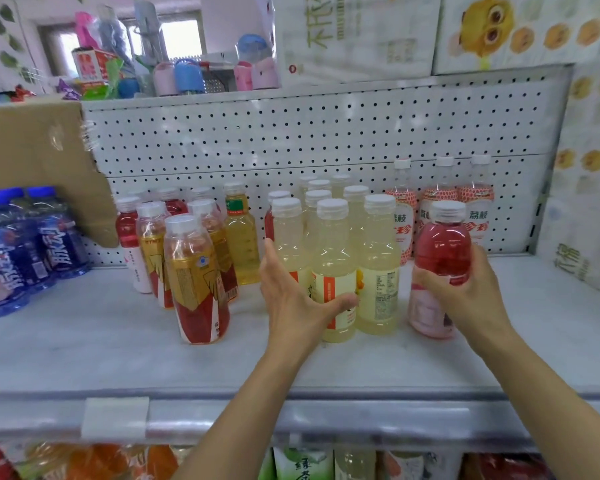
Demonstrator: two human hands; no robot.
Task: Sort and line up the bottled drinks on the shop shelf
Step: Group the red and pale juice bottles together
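Note:
On the grey shelf [118, 344] stand groups of bottled drinks. My right hand [465, 292] grips a red drink bottle with a pink label [440, 251] at the right of the pale yellow group. My left hand [291, 299] is spread, fingers straight, thumb across the label of the front pale yellow bottle [333, 258]; its fingers reach toward the yellow bottle behind [286, 233]. A second front yellow bottle [378, 265] stands beside it. Amber bottles with red labels [194, 282] stand at the left, red ones behind them.
Blue bottles [25, 247] crowd the far left below a cardboard box [39, 157]. Lychee-patterned bottles [444, 199] line the pegboard back wall [291, 140] at the right. Packaged cartons [589, 188] wall off the right side. The shelf's front edge [326, 410] carries a price tag holder.

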